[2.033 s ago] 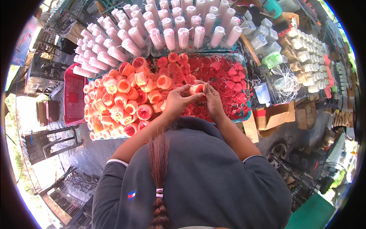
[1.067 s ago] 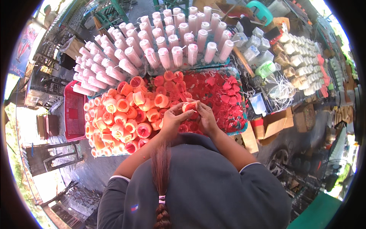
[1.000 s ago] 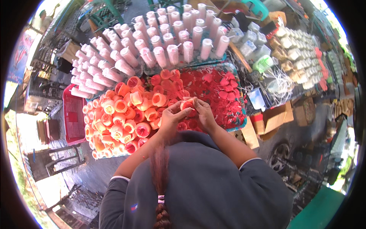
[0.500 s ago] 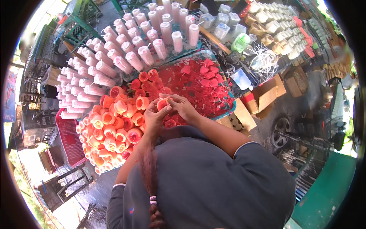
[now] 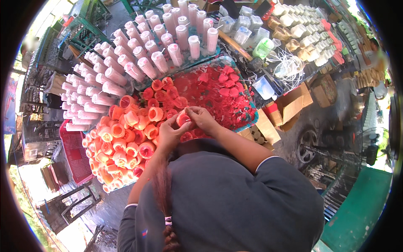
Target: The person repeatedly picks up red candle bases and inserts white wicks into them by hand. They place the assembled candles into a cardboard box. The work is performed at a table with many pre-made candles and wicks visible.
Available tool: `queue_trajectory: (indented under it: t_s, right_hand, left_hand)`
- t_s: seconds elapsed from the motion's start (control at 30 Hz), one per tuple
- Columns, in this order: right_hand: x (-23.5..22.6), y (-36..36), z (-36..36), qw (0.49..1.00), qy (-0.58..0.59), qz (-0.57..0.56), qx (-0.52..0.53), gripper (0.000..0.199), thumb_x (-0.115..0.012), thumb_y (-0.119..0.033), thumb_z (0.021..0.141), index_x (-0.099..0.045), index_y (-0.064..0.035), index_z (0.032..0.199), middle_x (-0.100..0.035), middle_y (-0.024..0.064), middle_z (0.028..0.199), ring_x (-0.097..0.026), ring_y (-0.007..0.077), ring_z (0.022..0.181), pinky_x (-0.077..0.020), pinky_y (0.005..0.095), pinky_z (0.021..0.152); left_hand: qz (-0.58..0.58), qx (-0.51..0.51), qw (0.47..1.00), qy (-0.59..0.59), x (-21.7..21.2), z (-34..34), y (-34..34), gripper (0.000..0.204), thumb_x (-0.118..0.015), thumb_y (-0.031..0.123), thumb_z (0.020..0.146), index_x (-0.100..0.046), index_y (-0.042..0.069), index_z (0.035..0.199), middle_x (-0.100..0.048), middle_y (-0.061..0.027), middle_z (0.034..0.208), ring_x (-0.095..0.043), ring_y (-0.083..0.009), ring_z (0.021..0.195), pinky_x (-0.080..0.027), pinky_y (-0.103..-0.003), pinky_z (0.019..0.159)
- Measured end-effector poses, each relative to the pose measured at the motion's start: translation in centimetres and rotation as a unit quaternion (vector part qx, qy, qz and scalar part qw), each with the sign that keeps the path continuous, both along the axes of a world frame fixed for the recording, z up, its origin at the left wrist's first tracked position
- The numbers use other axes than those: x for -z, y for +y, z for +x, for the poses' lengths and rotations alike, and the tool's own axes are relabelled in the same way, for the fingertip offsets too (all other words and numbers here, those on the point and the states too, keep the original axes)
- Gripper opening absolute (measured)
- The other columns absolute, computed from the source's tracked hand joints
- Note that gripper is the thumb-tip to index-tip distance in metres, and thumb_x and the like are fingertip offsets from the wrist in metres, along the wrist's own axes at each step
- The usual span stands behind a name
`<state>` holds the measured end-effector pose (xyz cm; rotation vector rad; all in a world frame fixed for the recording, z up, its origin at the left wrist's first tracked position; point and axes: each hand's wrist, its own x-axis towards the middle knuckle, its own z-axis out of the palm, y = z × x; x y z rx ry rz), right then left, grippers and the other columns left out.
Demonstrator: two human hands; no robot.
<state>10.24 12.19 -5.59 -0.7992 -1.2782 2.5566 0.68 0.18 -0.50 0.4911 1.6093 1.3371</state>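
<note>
Close in front of me, my left hand (image 5: 170,132) wraps its fingers round a small red-orange cup shaped like a rose (image 5: 183,119). On the cup's right side my right hand (image 5: 203,121) pinches at its rim with thumb and fingers. Whether a separate petal sits between those fingertips is too small to tell. Many similar orange rose-shaped cups (image 5: 131,118) lie heaped left of my hands. Beyond them, loose red petal-like pieces (image 5: 230,82) rest in a teal-rimmed tray (image 5: 253,119) whose bottom is covered with red scraps.
Rows of pale pink candles (image 5: 113,74) with white wicks stand at the back left. A red plastic basket (image 5: 75,153) is at the left. Behind the tray, on the right, are a green cup (image 5: 263,47), tangled white string (image 5: 289,69) and an open cardboard box (image 5: 294,105).
The rose-shaped cup has shifted slightly right and toward me in my hands. My right fingers have moved from over its top to its right rim.
</note>
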Motion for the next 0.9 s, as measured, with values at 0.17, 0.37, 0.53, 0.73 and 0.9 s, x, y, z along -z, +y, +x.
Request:
queue_trajectory:
  t_s: [0.17,0.37,0.53,0.73,0.9]
  right_hand:
    - [-3.7,-0.8,0.1,0.996,-0.027,0.018,-0.084,0.031,-0.057,-0.033,0.092,-0.057,-0.0126,0.115,-0.063,-0.0018,0.092,-0.06,0.0062,0.076,-0.0508,0.0241,0.063]
    - [-2.6,-1.0,-0.9,0.996,0.056,0.031,0.064,0.041,-0.058,-0.03,0.091,-0.052,-0.0096,0.126,-0.062,0.0019,0.101,-0.06,0.0071,0.083,-0.0526,0.0258,0.068]
    - [-4.6,-0.9,-0.7,0.998,0.042,-0.026,0.035,0.03,-0.052,-0.029,0.094,-0.058,-0.0058,0.112,-0.062,0.0036,0.096,-0.061,0.0101,0.083,-0.055,0.0294,0.071]
    - [-2.1,-0.3,-0.7,0.985,0.083,-0.141,0.06,0.032,-0.048,-0.031,0.096,-0.059,-0.0026,0.105,-0.063,0.0066,0.092,-0.062,0.0148,0.081,-0.0552,0.0304,0.068]
    - [-2.3,0.5,-0.2,0.985,0.069,-0.157,0.001,0.035,-0.045,-0.035,0.097,-0.058,-0.0035,0.105,-0.062,0.0077,0.092,-0.063,0.0175,0.082,-0.0567,0.0326,0.064]
  left_hand:
    - [-0.149,0.143,0.975,0.08,-0.9,-3.2,0.0,0.034,-0.065,0.019,0.084,-0.061,0.005,0.114,-0.058,0.0019,0.076,-0.051,-0.0063,0.067,-0.043,-0.02,0.064]
    - [0.13,-0.098,0.978,-0.134,1.7,0.1,0.6,0.044,-0.069,0.016,0.083,-0.051,-0.001,0.119,-0.063,-0.007,0.101,-0.062,-0.0148,0.09,-0.05,-0.027,0.079]
    - [0.091,-0.13,0.977,-0.141,0.6,0.1,0.3,0.03,-0.071,0.011,0.081,-0.059,-0.001,0.105,-0.065,-0.0073,0.095,-0.063,-0.0128,0.084,-0.05,-0.026,0.077]
    - [0.079,-0.066,0.995,-0.001,0.0,0.5,0.2,0.03,-0.075,0.013,0.077,-0.062,-0.001,0.1,-0.066,-0.0033,0.088,-0.061,-0.0084,0.077,-0.049,-0.023,0.072]
    - [-0.038,0.035,0.994,0.099,-0.1,-0.8,-0.3,0.03,-0.075,0.019,0.077,-0.065,-0.001,0.097,-0.066,-0.0031,0.09,-0.06,-0.007,0.08,-0.049,-0.022,0.071]
